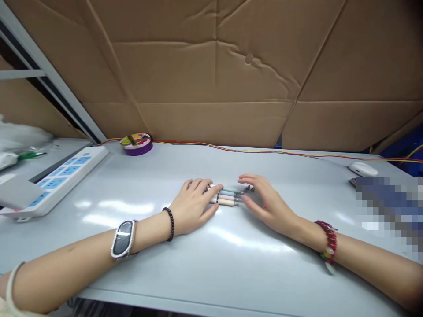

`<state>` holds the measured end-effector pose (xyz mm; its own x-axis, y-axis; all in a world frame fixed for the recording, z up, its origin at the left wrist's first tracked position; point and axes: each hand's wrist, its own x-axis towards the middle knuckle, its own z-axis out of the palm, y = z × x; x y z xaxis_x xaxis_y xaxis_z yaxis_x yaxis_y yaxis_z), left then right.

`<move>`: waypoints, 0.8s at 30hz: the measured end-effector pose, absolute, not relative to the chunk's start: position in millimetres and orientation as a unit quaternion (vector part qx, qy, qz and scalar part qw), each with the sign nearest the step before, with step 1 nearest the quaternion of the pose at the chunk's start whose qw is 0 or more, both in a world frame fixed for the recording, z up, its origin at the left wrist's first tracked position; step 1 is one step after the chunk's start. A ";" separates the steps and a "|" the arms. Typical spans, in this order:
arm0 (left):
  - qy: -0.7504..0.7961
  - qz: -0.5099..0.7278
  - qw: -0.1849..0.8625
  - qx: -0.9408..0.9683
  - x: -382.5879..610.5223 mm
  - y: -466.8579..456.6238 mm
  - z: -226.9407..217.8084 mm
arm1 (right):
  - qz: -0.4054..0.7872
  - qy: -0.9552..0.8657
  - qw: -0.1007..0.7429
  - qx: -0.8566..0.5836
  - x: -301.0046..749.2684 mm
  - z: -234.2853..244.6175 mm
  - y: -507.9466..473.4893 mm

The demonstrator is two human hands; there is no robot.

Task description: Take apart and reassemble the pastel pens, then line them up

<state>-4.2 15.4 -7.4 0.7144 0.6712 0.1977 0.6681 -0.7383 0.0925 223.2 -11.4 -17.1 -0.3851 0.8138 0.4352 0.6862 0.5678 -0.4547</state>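
Note:
Several slim pens (226,198) in pale green, blue, pink and cream lie side by side on the table, their clear-tipped ends facing right. My left hand (194,204) lies over their left ends, index finger across the top and thumb along the near side, closed around the row. Under that palm the rest of the pens is hidden. Just right of the tips, my right hand (267,200) is open, thumb and fingers apart, with nothing between them. Small dark pieces (247,188) show by its fingertips; I cannot make out what they are.
A white power strip (71,182) with blue sockets is at left, near plastic bags (24,138). A round purple tin (137,145) stands at the back. Red and yellow wires (211,146) run along the cardboard wall (198,75). At right lies a white rounded object (363,169).

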 end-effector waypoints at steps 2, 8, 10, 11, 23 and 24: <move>0.366 0.114 0.000 0.923 -4.0 14.3 -8.0 | 0.091 -0.823 0.342 -0.444 223.4 -16.3 -12.5; 0.371 0.122 -0.024 0.920 -4.2 14.1 -9.6 | 0.108 -0.813 0.336 -0.464 222.9 -15.1 -13.9; 0.372 0.121 -0.027 0.920 -4.6 14.4 -10.0 | 0.119 -0.812 0.330 -0.467 222.5 -14.7 -14.0; 0.373 0.120 -0.028 0.920 -4.7 14.5 -10.1 | 0.125 -0.811 0.327 -0.468 222.4 -14.6 -14.0; 0.367 0.101 -0.014 0.925 -3.7 14.0 -8.7 | 0.111 -0.837 0.301 -0.444 222.8 -14.6 -13.5; 0.366 0.102 -0.012 0.925 -3.8 14.3 -9.1 | 0.112 -0.842 0.297 -0.437 222.8 -14.3 -13.6</move>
<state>-3.8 14.3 -9.1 0.7110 0.6749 0.1975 0.6798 -0.7315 0.0524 222.8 -13.6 -14.3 -0.4417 0.8019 0.4022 0.6692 0.5931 -0.4476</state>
